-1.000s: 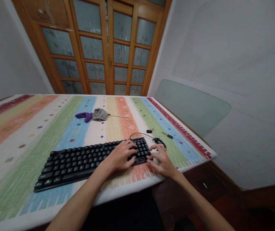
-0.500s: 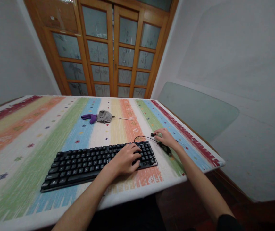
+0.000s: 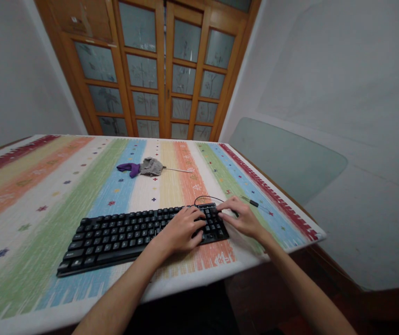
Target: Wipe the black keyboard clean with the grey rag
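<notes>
A black keyboard [image 3: 116, 239] lies at a slant on the striped tablecloth near the front edge. My left hand [image 3: 182, 229] rests over its right part, fingers spread on the keys beside the number pad. At the number pad's upper right corner is my right hand [image 3: 242, 218], thumb and fingertips pinched together. They appear to hold a small black keycap, mostly hidden by the fingers. Beyond this hand lies a small tool with a black handle [image 3: 254, 203] and thin wire ends. The keyboard's cable [image 3: 208, 197] curves from its back edge and passes behind my right hand.
Farther back on the tablecloth [image 3: 70, 204] lie a purple cloth [image 3: 128, 169], a grey cloth [image 3: 151, 167] and a thin rod [image 3: 178, 170] sticking out from it. A wooden glass-paned door [image 3: 166, 93] stands behind the table, and a white wall [image 3: 370, 200] to the right.
My right hand has moved left and toward me, bringing the small black piece from beside the keyboard to the number pad's corner. The black-handled tool is now exposed. My left hand stays put.
</notes>
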The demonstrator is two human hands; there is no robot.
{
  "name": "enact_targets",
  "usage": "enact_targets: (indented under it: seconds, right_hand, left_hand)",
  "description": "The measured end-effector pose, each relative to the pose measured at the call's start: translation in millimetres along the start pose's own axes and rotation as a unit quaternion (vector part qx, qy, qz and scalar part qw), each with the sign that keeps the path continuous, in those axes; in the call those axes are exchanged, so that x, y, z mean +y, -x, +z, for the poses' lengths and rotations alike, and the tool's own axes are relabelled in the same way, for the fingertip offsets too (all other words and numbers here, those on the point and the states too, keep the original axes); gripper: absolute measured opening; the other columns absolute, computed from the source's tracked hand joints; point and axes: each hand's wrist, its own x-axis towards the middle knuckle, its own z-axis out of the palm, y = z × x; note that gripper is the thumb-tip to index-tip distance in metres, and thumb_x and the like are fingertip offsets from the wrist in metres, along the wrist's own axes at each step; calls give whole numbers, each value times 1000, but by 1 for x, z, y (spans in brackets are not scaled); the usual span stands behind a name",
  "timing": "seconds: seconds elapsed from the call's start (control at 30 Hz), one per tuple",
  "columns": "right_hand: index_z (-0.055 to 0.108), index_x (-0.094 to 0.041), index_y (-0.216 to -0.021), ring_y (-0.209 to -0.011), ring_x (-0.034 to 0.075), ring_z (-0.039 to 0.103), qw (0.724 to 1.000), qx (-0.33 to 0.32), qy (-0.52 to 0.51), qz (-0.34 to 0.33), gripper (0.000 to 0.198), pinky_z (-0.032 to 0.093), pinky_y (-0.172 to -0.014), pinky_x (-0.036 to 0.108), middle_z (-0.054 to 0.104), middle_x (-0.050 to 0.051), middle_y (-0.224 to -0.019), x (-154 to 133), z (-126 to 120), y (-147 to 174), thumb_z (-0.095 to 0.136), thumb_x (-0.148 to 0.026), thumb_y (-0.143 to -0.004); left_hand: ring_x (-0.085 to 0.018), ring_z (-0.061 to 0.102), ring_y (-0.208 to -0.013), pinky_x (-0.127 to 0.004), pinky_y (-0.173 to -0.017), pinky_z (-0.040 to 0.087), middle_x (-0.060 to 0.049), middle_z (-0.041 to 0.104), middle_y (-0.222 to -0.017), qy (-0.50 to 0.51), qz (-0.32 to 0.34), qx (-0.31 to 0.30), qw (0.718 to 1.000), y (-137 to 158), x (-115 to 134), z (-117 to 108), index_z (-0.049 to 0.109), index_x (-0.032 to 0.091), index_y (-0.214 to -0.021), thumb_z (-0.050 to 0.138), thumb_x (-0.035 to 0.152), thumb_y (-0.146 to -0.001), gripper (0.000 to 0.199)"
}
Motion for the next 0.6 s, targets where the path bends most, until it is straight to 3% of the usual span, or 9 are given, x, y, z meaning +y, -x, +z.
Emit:
enact_targets:
  seconds: [0.17, 0.33, 0.6]
  right_hand:
    - [73, -23, -107, -88, 21, 68, 997, -8, -30, -74, 11, 54, -83, 39, 76, 5, -99, -35, 13, 24, 65, -18, -101]
    - [73, -23, -111, -89, 21, 72, 994, -9, -21, -108, 17, 54, -81, 39, 77, 7, -105, -36, 23, 37, 65, -13, -100]
    - [75, -22, -111, -89, 22, 67, 995, 14, 14, -99, 16, 54, -78, 38, 76, 7, -107, -38, 30, 42, 62, -16, -104]
  left_hand:
    - [-30, 60, -118, -50, -105, 48, -11, 71, -117, 10, 0, 9, 1000, -1, 2, -1, 73, 19, -106, 65, 27, -90, 20]
    - [-28, 60, -118, -47, -105, 47, -9, 73, -117, 28, 14, 3, 999, -1, 3, 3, 74, 20, -99, 73, 30, -88, 15]
    - [-26, 62, -115, -44, -101, 49, -8, 73, -118, 31, 30, -7, 999, -2, 2, 11, 73, 20, -95, 68, 25, -93, 8]
